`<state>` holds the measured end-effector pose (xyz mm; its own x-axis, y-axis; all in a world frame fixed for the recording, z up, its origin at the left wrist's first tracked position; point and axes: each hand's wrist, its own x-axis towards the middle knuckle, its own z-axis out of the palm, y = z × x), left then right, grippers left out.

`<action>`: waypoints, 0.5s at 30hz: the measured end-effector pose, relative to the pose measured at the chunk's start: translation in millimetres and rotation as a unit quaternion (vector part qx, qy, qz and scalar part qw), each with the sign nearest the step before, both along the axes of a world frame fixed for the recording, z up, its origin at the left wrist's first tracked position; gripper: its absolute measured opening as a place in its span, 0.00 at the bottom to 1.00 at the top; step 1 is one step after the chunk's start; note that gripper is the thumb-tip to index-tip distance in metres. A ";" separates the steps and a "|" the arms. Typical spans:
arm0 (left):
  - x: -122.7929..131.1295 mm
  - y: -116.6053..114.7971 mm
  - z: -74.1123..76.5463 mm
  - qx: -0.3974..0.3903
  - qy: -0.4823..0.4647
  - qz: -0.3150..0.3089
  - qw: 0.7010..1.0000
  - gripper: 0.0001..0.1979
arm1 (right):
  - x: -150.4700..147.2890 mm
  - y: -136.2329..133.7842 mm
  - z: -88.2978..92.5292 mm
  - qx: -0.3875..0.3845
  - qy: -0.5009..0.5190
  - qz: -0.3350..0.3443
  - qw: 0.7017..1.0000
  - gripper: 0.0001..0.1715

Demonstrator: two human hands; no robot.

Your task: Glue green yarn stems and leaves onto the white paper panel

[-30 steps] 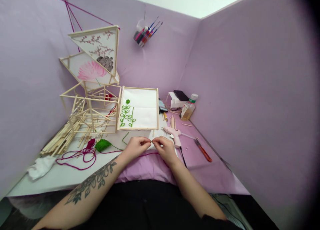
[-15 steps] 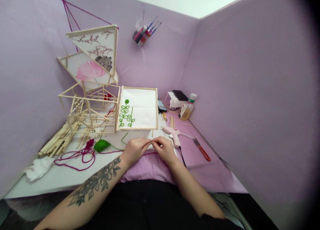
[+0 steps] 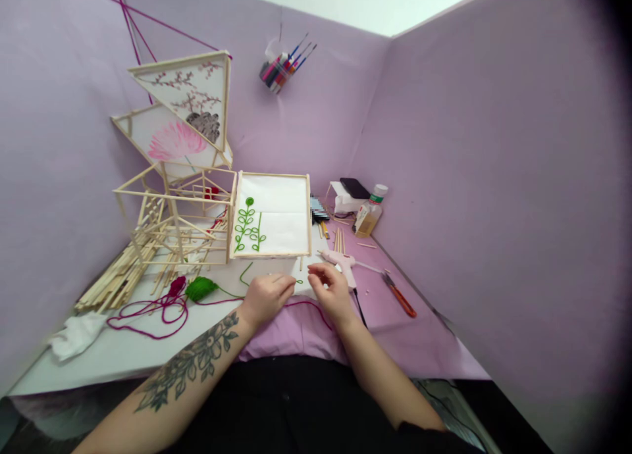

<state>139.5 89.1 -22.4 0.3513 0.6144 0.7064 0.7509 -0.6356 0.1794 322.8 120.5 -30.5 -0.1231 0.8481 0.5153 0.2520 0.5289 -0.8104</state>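
Between thumb and fingers my left hand [image 3: 268, 297] pinches a piece of green yarn [image 3: 299, 281], whose small looped end sticks out to the right. My right hand [image 3: 330, 289] is just beside it, thumb and fingers apart, with nothing visible in them. Beyond both hands lies a wood-framed white panel [image 3: 286, 227] bearing a green yarn plant [image 3: 245, 224] with looped leaves and a round coil on top. A ball of green yarn [image 3: 200, 288] rests left of my left hand, its strand running toward that hand.
Magenta yarn [image 3: 148, 316] spreads over the table at left, near wooden sticks [image 3: 116, 270] and an open stick frame [image 3: 178, 217]. At right are a pink glue gun [image 3: 343, 262], orange-handled pliers [image 3: 399, 297] and a bottle [image 3: 370, 212]. A holder with brushes [image 3: 277, 74] hangs on the wall.
My right hand has let go and moved slightly right, its fingers parting. A small green yarn loop now shows at my left fingertips.
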 end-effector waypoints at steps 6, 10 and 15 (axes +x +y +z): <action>-0.3 -1.7 1.7 0.028 -0.009 -0.004 1.000 0.09 | 3.3 3.6 -3.9 -0.061 0.010 0.059 0.996 0.10; -2.5 0.3 2.6 0.011 -0.043 -0.005 0.999 0.07 | 13.0 7.4 -1.4 -0.043 0.025 -0.081 0.995 0.14; -1.8 2.5 3.3 -0.037 -0.077 0.000 0.996 0.07 | 51.9 22.2 3.1 -0.127 -0.232 -0.272 0.925 0.17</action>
<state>137.7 91.6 -19.0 0.2422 0.6667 0.7049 0.7103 -0.6167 0.3393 374.7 142.8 -27.3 0.1996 0.9363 0.2891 0.7763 0.0290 -0.6297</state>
